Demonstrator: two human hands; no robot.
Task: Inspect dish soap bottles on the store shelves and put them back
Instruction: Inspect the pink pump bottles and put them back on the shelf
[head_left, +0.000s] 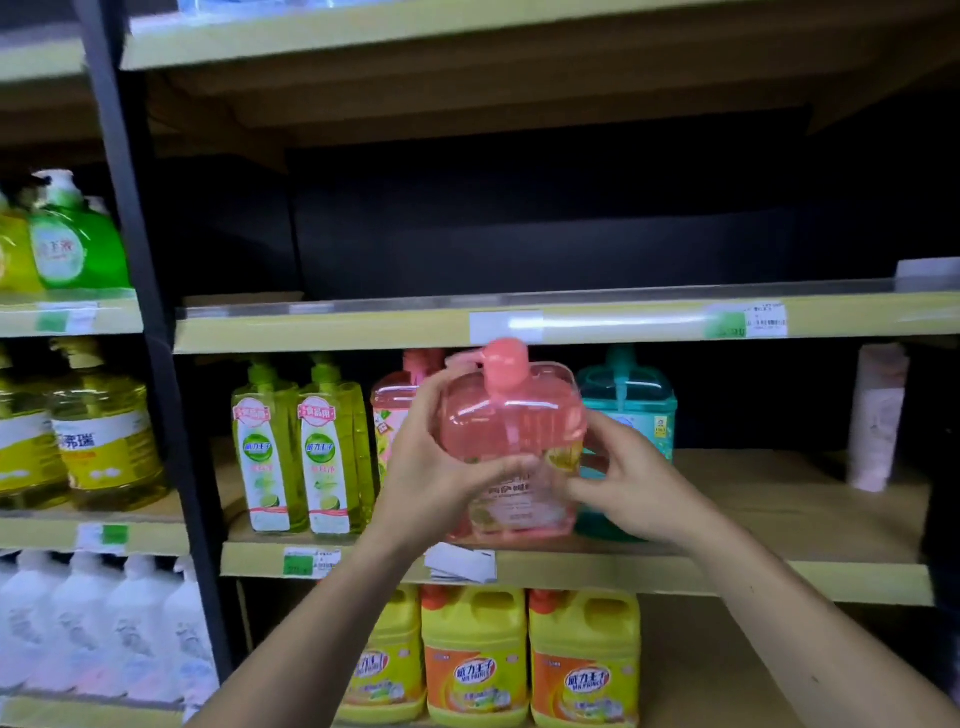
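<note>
Store shelf (779, 574), stocked with soap. Left hand (434, 470) and right hand (631, 491) both grasp a pink bottle (511, 441) between them, above the shelf edge. Teal bottle (631, 402) just behind right hand; green bottles (301, 447) left of left hand.

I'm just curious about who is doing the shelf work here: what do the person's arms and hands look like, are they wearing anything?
Both arms are bare up to the frame's lower edge: no sleeves show. The left hand and right hand wear no gloves, and I see no rings, watch or bracelet on the wrists or fingers. The picture is somewhat blurred, so something very small could escape notice.
</note>
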